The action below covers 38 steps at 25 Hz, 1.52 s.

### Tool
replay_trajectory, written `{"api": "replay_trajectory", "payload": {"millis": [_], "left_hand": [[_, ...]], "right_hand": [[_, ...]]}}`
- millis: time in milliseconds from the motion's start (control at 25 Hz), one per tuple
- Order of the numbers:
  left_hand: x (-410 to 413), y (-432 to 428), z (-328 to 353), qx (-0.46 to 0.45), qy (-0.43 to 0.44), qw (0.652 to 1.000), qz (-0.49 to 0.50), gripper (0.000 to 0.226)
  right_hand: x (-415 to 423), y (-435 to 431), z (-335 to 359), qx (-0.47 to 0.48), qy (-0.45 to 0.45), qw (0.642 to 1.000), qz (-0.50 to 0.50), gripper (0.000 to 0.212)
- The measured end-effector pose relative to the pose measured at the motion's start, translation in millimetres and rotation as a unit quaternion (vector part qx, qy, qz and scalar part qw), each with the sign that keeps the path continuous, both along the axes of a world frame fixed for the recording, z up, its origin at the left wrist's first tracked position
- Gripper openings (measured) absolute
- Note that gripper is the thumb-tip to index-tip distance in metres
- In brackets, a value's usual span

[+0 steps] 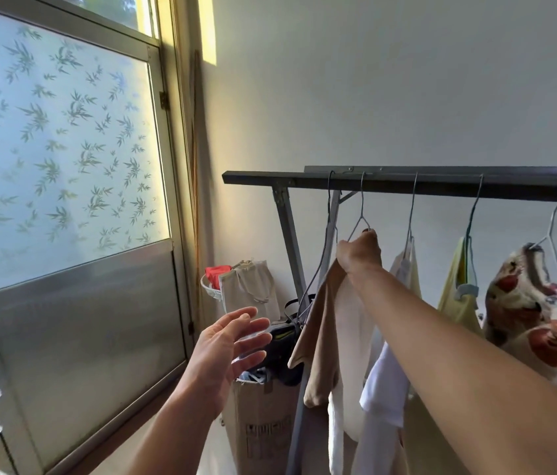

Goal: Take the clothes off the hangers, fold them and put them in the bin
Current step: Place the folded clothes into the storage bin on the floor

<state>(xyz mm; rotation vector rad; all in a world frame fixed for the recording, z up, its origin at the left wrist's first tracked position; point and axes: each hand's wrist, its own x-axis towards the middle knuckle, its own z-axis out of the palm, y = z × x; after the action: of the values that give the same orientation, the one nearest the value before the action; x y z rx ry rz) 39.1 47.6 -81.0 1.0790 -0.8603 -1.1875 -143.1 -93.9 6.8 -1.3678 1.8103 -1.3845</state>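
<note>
A dark rail (441, 186) carries several wire hangers with clothes. My right hand (359, 252) reaches up and grips the neck of a wire hanger (361, 214) together with the top of a tan and white garment (325, 337) that hangs from it. My left hand (232, 341) hovers open, fingers spread, left of that garment and holds nothing. Further right hang a white garment (386, 389), a pale yellow top (458, 293) and a floral piece (537, 320). No bin is clearly visible.
A cardboard box (263, 430) with dark items stands under the rail's left end, beside the grey rack leg (290, 241). A canvas bag (249, 289) and a white basket with red cloth (213, 282) sit behind. A frosted door (64, 200) fills the left.
</note>
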Motion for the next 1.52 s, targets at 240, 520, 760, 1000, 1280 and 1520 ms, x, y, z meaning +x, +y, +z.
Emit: {"api": "replay_trajectory", "payload": {"millis": [240,520,760,1000,1280,1520], "left_hand": [[-2.2,-1.0,2.1,-0.004,-0.005,1.000,0.003,0.021],[-19.9,-0.2,1.8,-0.006,-0.021,1.000,-0.014,0.020],[-34.6,3.7,6.2,-0.022,-0.052,0.998,-0.033,0.020],[-32.9,3.4,9.7,-0.055,-0.114,0.991,-0.031,0.021],[-28.5,4.0,-13.7,-0.041,-0.150,0.988,-0.019,0.017],[-16.5,11.5,-24.5,-0.091,-0.228,0.969,0.012,0.037]], "right_hand": [[-6.9,-6.4,8.3,-0.031,-0.036,0.999,0.018,0.028],[-15.7,19.1,28.4,-0.113,-0.079,0.989,0.055,0.017],[-28.0,58.4,17.7,-0.073,-0.067,0.990,0.097,0.022],[-51.3,105.8,13.3,-0.008,0.071,0.983,0.169,0.026],[-74.8,155.5,23.7,0.037,0.283,0.932,0.223,0.024],[-73.4,174.9,31.1,0.026,0.301,0.918,0.258,0.024]]}}
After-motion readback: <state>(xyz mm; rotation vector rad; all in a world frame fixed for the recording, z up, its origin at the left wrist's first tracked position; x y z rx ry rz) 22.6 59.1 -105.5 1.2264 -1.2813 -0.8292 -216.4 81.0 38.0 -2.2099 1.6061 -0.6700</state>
